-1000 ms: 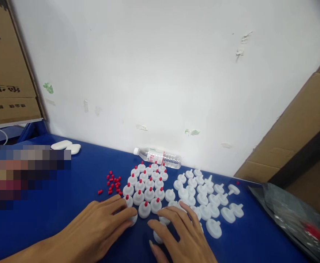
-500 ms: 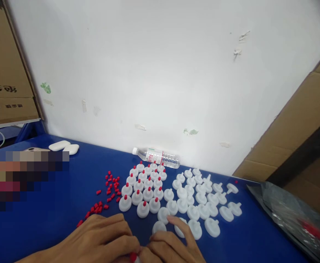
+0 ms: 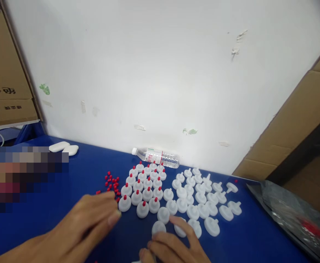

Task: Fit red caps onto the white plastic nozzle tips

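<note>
My left hand [image 3: 85,224] reaches forward over the blue table [image 3: 247,241], fingers stretched and slightly apart. Its fingertips are at the near edge of a scatter of small red tips [image 3: 112,181], beside a white cap [image 3: 124,204]. My right hand [image 3: 173,246] is low at the frame's bottom, with fingers curled around a white cap that barely shows at the edge. Its index finger lies against a loose plain cap [image 3: 180,230]. A block of white caps with red tips [image 3: 146,184] stands in rows. To its right are plain white caps [image 3: 203,199].
A clear water bottle [image 3: 157,157] lies by the white wall. Two white oval cases [image 3: 63,147] sit far left near a blurred patch. Cardboard boxes stand at the left [image 3: 3,73] and right [image 3: 299,120]. A black plastic bag [image 3: 294,215] lies on the right.
My hands were pressed together at the bottom edge with a red-tipped cap. The left hand has moved up and forward to the red tips, while the right hand stays low.
</note>
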Demonstrator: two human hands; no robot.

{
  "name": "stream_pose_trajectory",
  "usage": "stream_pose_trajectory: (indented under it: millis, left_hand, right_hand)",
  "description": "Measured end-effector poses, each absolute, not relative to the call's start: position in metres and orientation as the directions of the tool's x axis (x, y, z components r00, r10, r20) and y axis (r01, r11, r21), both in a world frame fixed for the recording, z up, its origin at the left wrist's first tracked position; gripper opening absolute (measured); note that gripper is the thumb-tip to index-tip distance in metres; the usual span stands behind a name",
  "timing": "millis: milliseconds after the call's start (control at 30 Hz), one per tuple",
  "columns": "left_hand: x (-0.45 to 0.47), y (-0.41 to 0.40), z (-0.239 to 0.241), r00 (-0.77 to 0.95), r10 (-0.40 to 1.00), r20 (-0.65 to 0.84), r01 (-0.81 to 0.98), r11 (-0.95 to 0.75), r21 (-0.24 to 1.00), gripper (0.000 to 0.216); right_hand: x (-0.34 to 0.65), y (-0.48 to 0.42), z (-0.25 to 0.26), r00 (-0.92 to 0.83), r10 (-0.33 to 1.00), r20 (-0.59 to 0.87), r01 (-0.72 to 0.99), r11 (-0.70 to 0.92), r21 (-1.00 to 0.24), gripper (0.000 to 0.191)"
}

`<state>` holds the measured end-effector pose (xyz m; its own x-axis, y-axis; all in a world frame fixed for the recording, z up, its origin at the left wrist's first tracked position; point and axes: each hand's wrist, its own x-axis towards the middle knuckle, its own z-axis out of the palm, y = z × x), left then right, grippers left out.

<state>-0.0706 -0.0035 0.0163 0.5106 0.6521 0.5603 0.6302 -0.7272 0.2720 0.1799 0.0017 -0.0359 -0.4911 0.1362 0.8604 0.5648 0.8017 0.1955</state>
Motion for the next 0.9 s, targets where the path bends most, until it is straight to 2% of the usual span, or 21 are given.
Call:
stream_pose_trajectory:
  millis: [67, 200, 333, 500, 633, 733, 900]
  left_hand:
    - [-0.076, 0.008, 0.020, 0.463, 0.693, 0.552, 0.692, -0.672, 0.263, 0.036]
    - [-0.075, 0.020, 0.018, 0.454, 0.793, 0.406, 0.790, -0.569, 0.227, 0.031]
    - [-0.069, 0.017, 0.014, 0.460, 0.818, 0.346, 0.829, -0.535, 0.163, 0.024]
    - [-0.073, 0.015, 0.009, 0.402, 0.834, 0.378, 0.861, -0.485, 0.153, 0.018]
    - [-0.075, 0.016, 0.003, 0.430, 0.819, 0.380, 0.845, -0.514, 0.150, 0.028]
    - [-0.074, 0.017, 0.001, 0.485, 0.805, 0.342, 0.822, -0.553, 0.138, 0.024]
    - [-0.073, 0.020, 0.001, 0.517, 0.790, 0.331, 0.808, -0.578, 0.118, 0.021]
  right_hand:
    - [0.182, 0.008, -0.026, -0.459, 0.157, 0.874, 0.554, 0.820, 0.144, 0.024]
    - [0.185, 0.014, -0.017, -0.444, 0.224, 0.867, 0.535, 0.843, 0.056, 0.028]
    - [0.189, 0.014, -0.025, -0.508, 0.250, 0.824, 0.549, 0.832, 0.086, 0.020]
    - [0.192, 0.014, -0.025, -0.517, 0.309, 0.799, 0.584, 0.809, 0.065, 0.015]
    - [0.187, 0.014, -0.020, -0.499, 0.258, 0.828, 0.562, 0.823, 0.082, 0.021]
    - [0.183, 0.014, -0.020, -0.494, 0.203, 0.845, 0.547, 0.828, 0.121, 0.028]
    - [0.187, 0.014, -0.022, -0.497, 0.271, 0.824, 0.545, 0.837, 0.054, 0.027]
